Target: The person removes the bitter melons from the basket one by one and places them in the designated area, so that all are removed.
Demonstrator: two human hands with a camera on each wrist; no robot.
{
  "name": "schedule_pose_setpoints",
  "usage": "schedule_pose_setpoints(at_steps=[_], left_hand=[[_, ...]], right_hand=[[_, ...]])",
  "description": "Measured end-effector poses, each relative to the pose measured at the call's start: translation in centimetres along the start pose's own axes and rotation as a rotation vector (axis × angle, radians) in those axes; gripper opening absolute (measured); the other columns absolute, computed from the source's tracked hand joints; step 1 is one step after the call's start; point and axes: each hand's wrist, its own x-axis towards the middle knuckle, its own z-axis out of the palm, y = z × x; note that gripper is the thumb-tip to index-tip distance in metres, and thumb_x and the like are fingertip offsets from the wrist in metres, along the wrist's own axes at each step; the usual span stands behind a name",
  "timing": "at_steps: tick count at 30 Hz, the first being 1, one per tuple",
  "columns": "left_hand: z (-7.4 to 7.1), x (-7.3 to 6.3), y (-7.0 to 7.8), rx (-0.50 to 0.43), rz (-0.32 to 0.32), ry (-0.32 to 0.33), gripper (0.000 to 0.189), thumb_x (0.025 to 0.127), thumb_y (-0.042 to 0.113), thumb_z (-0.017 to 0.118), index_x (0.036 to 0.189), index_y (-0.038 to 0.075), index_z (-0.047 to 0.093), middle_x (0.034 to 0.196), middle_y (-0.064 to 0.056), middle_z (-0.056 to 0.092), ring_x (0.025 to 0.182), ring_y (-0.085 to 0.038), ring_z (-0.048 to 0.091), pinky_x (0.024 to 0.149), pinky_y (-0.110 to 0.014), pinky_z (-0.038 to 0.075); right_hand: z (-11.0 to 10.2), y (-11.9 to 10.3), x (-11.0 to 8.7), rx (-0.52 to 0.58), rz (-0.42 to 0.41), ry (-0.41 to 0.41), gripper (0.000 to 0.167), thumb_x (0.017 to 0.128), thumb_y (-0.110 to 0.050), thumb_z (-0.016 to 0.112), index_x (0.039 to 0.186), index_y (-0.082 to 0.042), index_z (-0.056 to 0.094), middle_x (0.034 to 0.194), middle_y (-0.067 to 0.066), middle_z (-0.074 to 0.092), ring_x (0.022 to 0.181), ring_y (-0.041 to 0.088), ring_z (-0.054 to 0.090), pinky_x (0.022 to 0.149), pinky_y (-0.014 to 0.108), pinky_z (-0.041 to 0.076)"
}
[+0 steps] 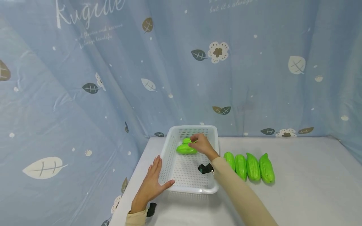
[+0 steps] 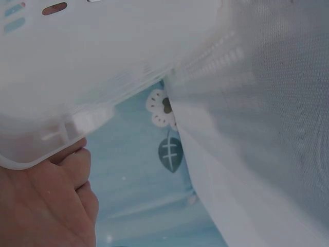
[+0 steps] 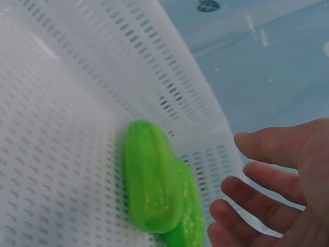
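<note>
A white perforated plastic basket (image 1: 195,190) stands on the table, holding two bright green, ridged, cucumber-shaped vegetables near its far end. The nearer green vegetable (image 1: 185,149) lies beside the farther one (image 1: 186,141); the right wrist view shows the plump front vegetable (image 3: 150,177) partly covering the other (image 3: 190,206). Over them hovers my right hand (image 1: 202,145), fingers loosely spread and apart from both vegetables, with nothing held. My left hand (image 1: 152,185) rests at the basket's near left side, fingers straight along the outside and thumb by the rim. Its fingertips are partly hidden in the left wrist view.
Several more green vegetables (image 1: 253,167) lie in a row on the white table (image 1: 305,188) right of the basket, one partly behind my right sleeve (image 1: 240,191). A blue patterned curtain (image 1: 243,78) hangs behind and to the left.
</note>
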Motion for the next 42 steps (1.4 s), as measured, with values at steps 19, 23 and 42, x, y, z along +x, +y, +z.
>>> schedule_pose_setpoints(at_steps=[19,23,42], left_hand=[[0.1,-0.5,0.0,0.006,-0.009,0.010,0.117,0.083,0.068,0.072,0.165,0.003,0.019,0.176,-0.010,0.012,0.162,-0.037,0.016,0.128,-0.063,0.020],[0.2,-0.4,0.0,0.006,-0.002,0.017,0.117,0.083,0.068,0.072,0.165,0.003,0.019,0.176,-0.009,0.011,0.162,-0.036,0.016,0.127,-0.064,0.020],[0.2,-0.1,0.1,-0.007,-0.001,0.022,0.117,0.082,0.068,0.073,0.164,0.003,0.020,0.175,-0.012,0.015,0.162,-0.037,0.017,0.127,-0.063,0.020]], right_hand=[[2.5,1.0,0.9,-0.129,0.027,-0.010,0.038,0.091,-0.007,0.075,0.128,0.003,0.068,0.135,0.019,0.067,0.128,0.038,0.063,0.105,0.050,0.055],[2.7,1.1,1.3,-0.188,0.013,-0.014,0.040,0.091,-0.007,0.075,0.129,0.004,0.067,0.137,0.019,0.067,0.131,0.038,0.062,0.108,0.050,0.053],[2.8,1.9,1.7,-0.360,0.002,-0.051,0.049,0.089,-0.011,0.078,0.134,0.002,0.064,0.137,0.016,0.067,0.124,0.032,0.064,0.107,0.048,0.053]])
